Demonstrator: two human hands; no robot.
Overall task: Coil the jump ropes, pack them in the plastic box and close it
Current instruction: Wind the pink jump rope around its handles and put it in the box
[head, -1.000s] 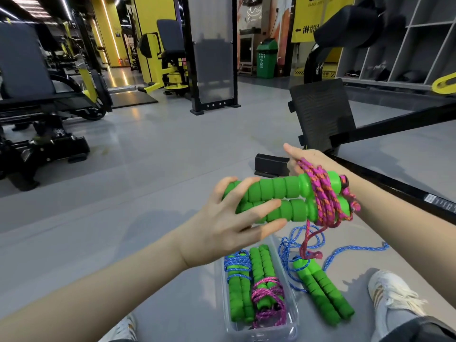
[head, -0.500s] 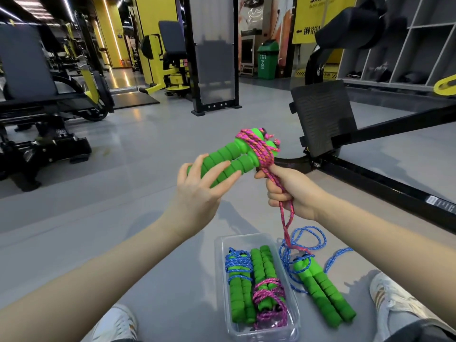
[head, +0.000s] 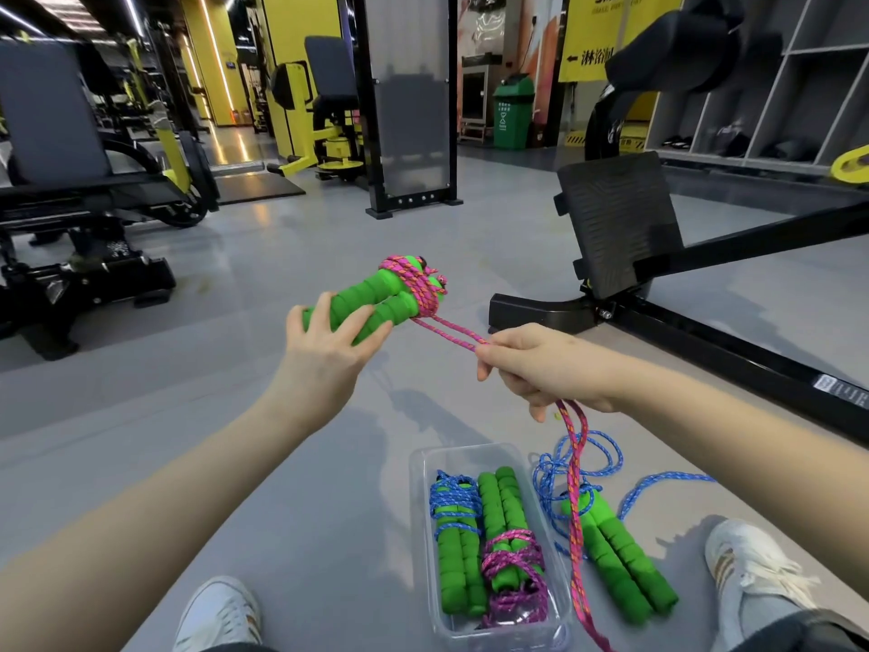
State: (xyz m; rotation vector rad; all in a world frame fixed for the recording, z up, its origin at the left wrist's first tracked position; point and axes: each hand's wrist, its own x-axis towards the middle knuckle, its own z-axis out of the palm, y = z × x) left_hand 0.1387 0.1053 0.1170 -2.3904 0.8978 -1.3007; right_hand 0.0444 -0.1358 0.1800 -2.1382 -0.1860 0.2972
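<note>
The two hands have drawn apart since half a second ago. Then the right hand sat right under the wrapped end of the handles; now a taut doubled span of cord runs between them. The left hand (head: pixel 324 364) grips the pair of ribbed green foam handles (head: pixel 371 303) at their bare end, fingers curled round them. The pink braided jump rope (head: pixel 446 329) is wound several turns round the far end. The right hand (head: pixel 541 369), beside the left and slightly lower, pinches the doubled cord, whose slack drops from under that hand to the grey floor (head: pixel 282 463). The tightening suggests another turn is being snugged down, so this rope is part-coiled with a good length left.

Below the right hand, nearer the person, lies the clear rectangular plastic box (head: pixel 416 487), open, holding a blue-wound bundle (head: pixel 454 534) and a pink-wound bundle (head: pixel 510 557). Just right of it an uncoiled blue rope with green handles (head: pixel 616 557) lies on the floor. No lid shows.

Beyond the right hand a yellow banner (head: pixel 606 40) shows "SMIL", cut by the frame edge. Below that is an arrow with Chinese characters, possibly "淋浴", partly hidden. The white label (head: pixel 841 392) on the black machine rail (head: pixel 705 364) is too blurred to read.
</note>
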